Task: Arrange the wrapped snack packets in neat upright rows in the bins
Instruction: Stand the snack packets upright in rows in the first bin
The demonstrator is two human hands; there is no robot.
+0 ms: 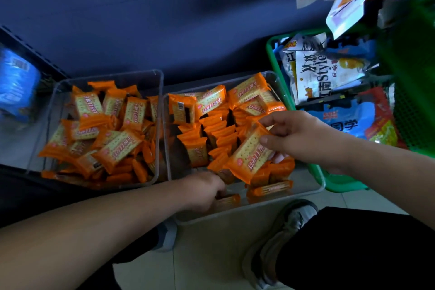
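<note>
Currently: right hand [303, 139] is pinching one orange cracker packet [249, 153], tilted, over upright packets [211, 134] standing in the right clear bin [259, 210]. Left hand [204, 192] is reaching into that bin's near corner; grip unclear. Left clear bin [94, 77] is holding jumbled packets [113, 146].

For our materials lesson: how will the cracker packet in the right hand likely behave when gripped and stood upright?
Probably stiff: the cracker packet looks flat, pinched by the right hand. Likely fragile, being crackers. Thin and glossy, it may slip or tip unless neighbours support it.
</note>
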